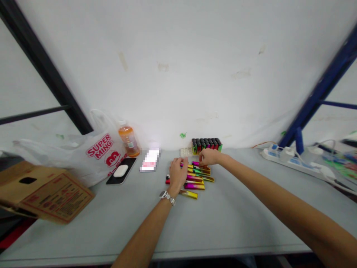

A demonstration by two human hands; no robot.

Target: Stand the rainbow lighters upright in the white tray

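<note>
Several shiny lighters (194,185) in magenta, yellow, green and red lie in a loose pile on the grey table. Over the pile's left end is my left hand (177,173), its fingers bent and a lighter's magenta end showing between thumb and fingers. A silver watch circles that wrist. My right hand (209,156) reaches to the pile's far side, with fingertips pinched at a magenta and gold lighter (196,163). Just behind it stands a block of upright lighters (206,143) with black tops, partly hidden by the hand.
A pale perforated piece (186,152) lies beside the upright block. To the left are a phone-like black slab (128,160) with a white case on it, an orange bottle (129,139), a plastic bag (83,156) and a cardboard box (58,197). A power strip (295,160) lies right.
</note>
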